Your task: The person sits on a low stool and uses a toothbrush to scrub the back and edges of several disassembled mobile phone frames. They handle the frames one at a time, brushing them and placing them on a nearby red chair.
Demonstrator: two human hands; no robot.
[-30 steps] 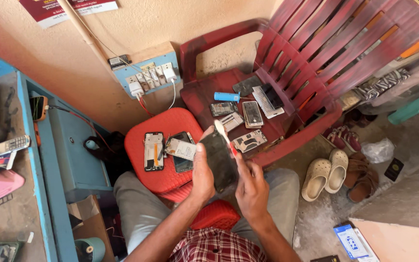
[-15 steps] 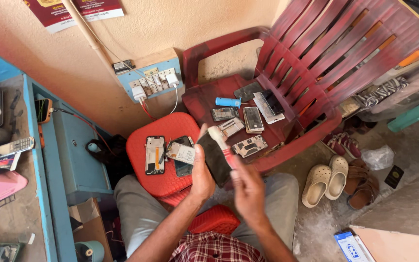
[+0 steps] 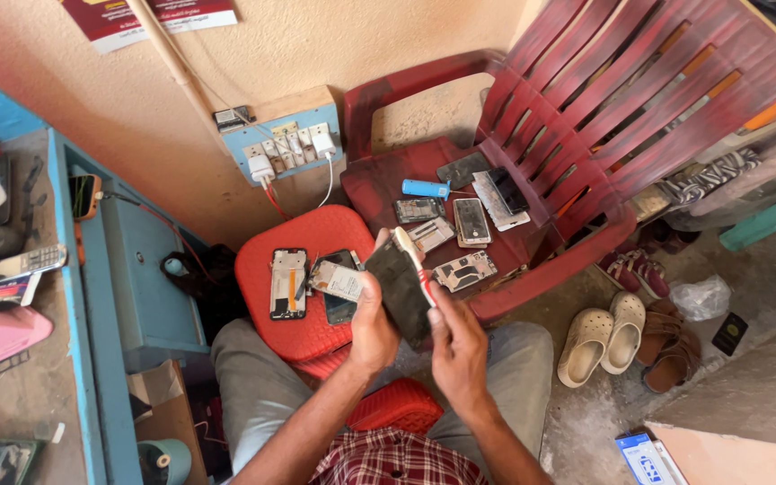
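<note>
My left hand (image 3: 372, 325) grips a dark phone part (image 3: 399, 286), a flat panel held upright over my lap. My right hand (image 3: 456, 348) holds a white and red toothbrush (image 3: 415, 260), its bristle head resting at the top edge of the panel. Just beyond my hands a round red stool (image 3: 303, 332) carries an opened phone frame (image 3: 288, 282) and two more phone pieces (image 3: 338, 280).
A dark red plastic chair (image 3: 577, 144) holds several phones and parts plus a blue cylinder (image 3: 426, 189). A wall socket board (image 3: 282, 147) with chargers is behind the stool. A blue desk (image 3: 74, 296) stands left. Sandals (image 3: 605, 334) lie on the floor at right.
The view has shifted slightly. The toothbrush has moved along the panel's edge, and my right hand has crept a little up and left.
</note>
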